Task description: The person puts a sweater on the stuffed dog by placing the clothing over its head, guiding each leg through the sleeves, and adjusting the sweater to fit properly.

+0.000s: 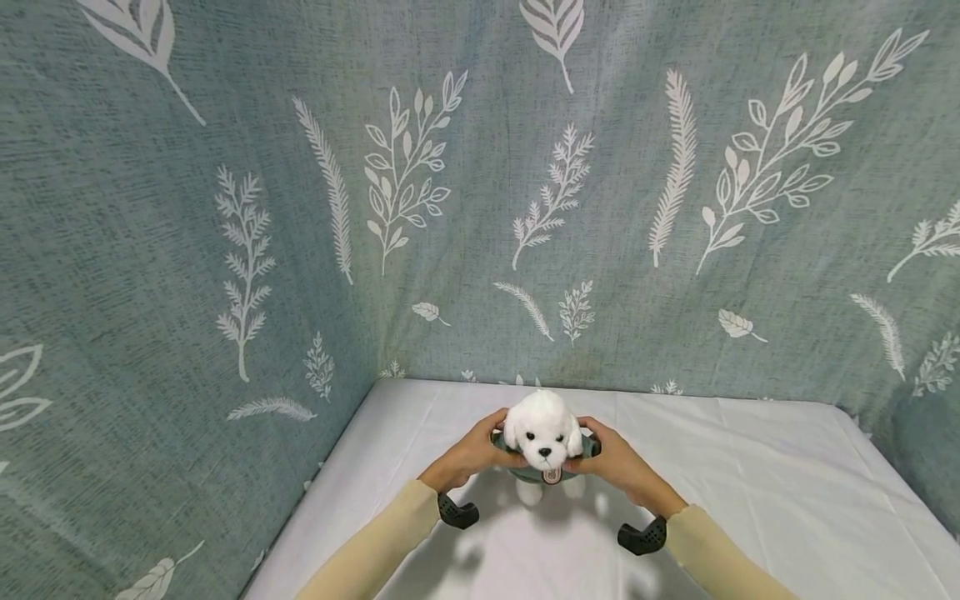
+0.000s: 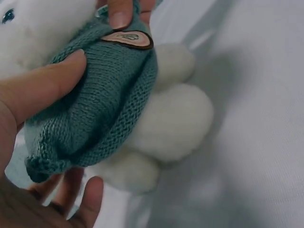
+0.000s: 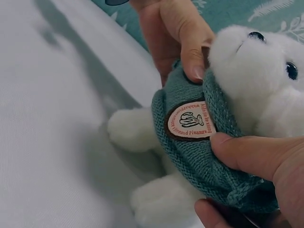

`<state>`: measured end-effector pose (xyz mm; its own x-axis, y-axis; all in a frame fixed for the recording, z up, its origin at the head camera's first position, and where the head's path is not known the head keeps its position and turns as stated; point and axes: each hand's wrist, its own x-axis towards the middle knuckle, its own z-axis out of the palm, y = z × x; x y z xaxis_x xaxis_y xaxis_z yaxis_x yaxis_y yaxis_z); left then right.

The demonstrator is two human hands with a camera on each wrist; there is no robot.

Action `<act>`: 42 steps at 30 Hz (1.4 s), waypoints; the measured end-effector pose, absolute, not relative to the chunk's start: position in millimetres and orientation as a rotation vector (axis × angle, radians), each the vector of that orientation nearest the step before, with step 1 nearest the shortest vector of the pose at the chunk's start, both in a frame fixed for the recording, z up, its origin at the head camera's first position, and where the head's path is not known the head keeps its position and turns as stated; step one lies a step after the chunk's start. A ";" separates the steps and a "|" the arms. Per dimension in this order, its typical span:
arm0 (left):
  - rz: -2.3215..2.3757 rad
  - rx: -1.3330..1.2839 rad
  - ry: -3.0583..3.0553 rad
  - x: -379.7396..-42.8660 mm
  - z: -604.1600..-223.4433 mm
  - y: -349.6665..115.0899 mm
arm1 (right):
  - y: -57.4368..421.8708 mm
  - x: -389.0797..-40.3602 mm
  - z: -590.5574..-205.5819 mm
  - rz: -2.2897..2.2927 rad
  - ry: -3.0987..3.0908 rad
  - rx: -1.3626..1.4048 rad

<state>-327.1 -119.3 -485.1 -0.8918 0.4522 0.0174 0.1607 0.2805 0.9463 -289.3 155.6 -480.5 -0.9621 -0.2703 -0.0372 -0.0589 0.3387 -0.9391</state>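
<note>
A white plush dog point(image 1: 542, 421) with dark eyes and nose faces me over the white-covered surface. It wears a green knitted sweater point(image 2: 102, 95) with an oval patch point(image 3: 192, 121) on the chest. My left hand point(image 1: 474, 450) grips one side of the dog, its thumb lying on the knit and other fingers behind. On the opposite side my right hand point(image 1: 618, 458) holds the sweater, with its thumb beside the patch and fingers underneath. White plush legs point(image 2: 171, 123) stick out below the sweater's hem. The dog's back is hidden.
A white cloth point(image 1: 720, 467) covers the surface around the dog. Green-blue curtains point(image 1: 480, 200) with white leaf prints stand behind it and at both sides. Black bands point(image 1: 643, 537) sit at both wrists.
</note>
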 end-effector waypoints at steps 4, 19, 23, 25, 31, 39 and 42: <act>1.641 0.569 2.392 -327.5 -487.1 -117.5 | 155.1 -290.1 -481.5 -1.644 2.459 -0.297; 1.653 0.641 2.464 -321.8 -487.9 -112.8 | 148.8 -292.5 -484.4 -1.548 2.665 -0.407; 1.674 0.655 2.448 -320.1 -488.8 -111.9 | 148.5 -293.1 -485.4 -1.568 2.654 -0.418; 1.683 0.650 2.437 -318.6 -487.8 -111.5 | 149.3 -292.8 -484.5 -1.586 2.624 -0.409; 1.710 0.587 2.367 -315.4 -481.2 -109.6 | 153.1 -289.4 -478.2 -1.609 2.560 -0.392; 1.747 0.558 2.276 -315.9 -476.7 -103.5 | 156.2 -286.0 -467.1 -1.603 2.593 -0.327; 1.763 0.559 2.250 -315.1 -474.1 -100.4 | 157.4 -285.4 -463.2 -1.604 2.556 -0.321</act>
<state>-315.1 -100.4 -474.1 -0.9011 0.4303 0.0538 0.1552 0.2043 0.9665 -285.4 157.4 -463.2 -0.9719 -0.2344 0.0215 -0.1213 0.4206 -0.8991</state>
